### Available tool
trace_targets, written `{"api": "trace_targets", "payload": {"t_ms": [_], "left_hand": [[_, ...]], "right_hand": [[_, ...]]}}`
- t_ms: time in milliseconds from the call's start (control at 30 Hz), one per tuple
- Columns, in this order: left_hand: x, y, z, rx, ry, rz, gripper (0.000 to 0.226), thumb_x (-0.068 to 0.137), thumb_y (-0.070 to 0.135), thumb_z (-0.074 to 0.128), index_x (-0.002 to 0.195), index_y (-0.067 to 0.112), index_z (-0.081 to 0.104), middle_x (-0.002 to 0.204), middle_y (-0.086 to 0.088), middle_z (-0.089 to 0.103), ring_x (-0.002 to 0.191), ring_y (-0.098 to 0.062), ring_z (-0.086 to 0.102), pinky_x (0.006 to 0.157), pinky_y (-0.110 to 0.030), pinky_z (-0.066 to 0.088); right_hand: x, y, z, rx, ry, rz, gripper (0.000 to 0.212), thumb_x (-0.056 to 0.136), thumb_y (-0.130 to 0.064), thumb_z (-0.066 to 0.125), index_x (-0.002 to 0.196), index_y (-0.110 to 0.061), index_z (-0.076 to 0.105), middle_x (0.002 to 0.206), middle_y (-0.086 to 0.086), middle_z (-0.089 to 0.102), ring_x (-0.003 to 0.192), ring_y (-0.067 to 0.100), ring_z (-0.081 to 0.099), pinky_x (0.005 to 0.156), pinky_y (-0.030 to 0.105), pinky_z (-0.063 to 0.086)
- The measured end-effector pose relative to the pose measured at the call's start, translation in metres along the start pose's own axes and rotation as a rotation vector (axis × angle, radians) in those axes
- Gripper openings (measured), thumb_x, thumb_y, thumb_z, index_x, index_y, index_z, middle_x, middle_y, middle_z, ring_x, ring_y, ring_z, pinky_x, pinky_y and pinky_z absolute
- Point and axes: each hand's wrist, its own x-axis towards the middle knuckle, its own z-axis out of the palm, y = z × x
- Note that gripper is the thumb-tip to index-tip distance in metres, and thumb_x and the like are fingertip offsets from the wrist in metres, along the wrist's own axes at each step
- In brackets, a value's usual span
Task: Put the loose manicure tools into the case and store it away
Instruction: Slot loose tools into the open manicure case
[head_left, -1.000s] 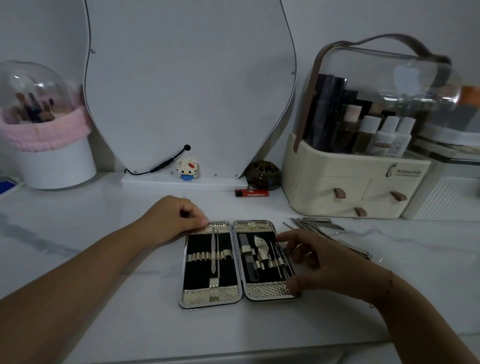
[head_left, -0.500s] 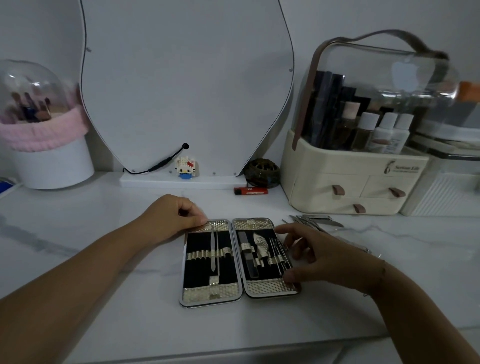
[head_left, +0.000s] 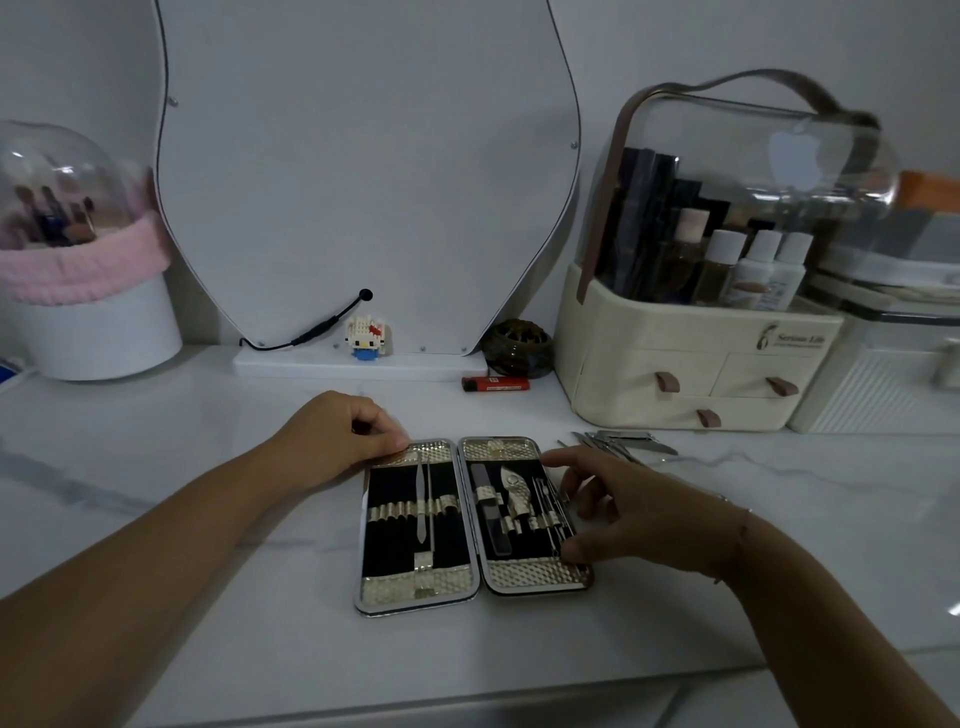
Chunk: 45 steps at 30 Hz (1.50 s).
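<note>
Countertop (head_left: 156, 483): case (head_left: 415, 587) between 2 hands (head_left: 340, 434) (head_left: 631, 512)

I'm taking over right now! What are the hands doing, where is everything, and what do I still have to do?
Left hand: fingers curled, resting on the case's far left corner; I can't tell if it pinches it.
Right hand: open, holding nothing, fingers spread over the case's right half.
Case: lying open and flat on the table.
Done: a few tools sit under the straps, most of them in the right half.
Loose tools: in a pile on the table just beyond the right hand.
Left: strap in the loose tools, close the case, store it away.
</note>
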Motion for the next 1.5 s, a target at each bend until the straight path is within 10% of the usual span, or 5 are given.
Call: {"api": "trace_targets", "payload": {"t_ms": [1100,1500], "left_hand": [[0.0,-0.002,-0.001,-0.022,0.009,0.001,0.016,0.076,0.02,0.077,0.065,0.03,0.072,0.073,0.018,0.072,0.064,0.006,0.062,0.063,-0.004,0.044],[0.0,0.0,0.0,-0.008,0.003,-0.014,0.011,0.077,0.02,0.076,0.069,0.027,0.073,0.074,0.021,0.071,0.068,0.005,0.063,0.063,-0.007,0.043]], "right_hand": [[0.003,-0.011,-0.009,-0.104,-0.109,0.044,0.101,0.065,-0.033,0.08,0.139,-0.044,0.014,0.113,-0.013,0.047,0.094,0.008,0.052,0.078,0.013,0.046],[0.002,0.001,-0.004,-0.034,-0.018,-0.012,0.069,0.068,-0.036,0.076,0.12,-0.053,0.034,0.105,-0.013,0.051,0.083,0.001,0.055,0.077,0.016,0.051]]}}
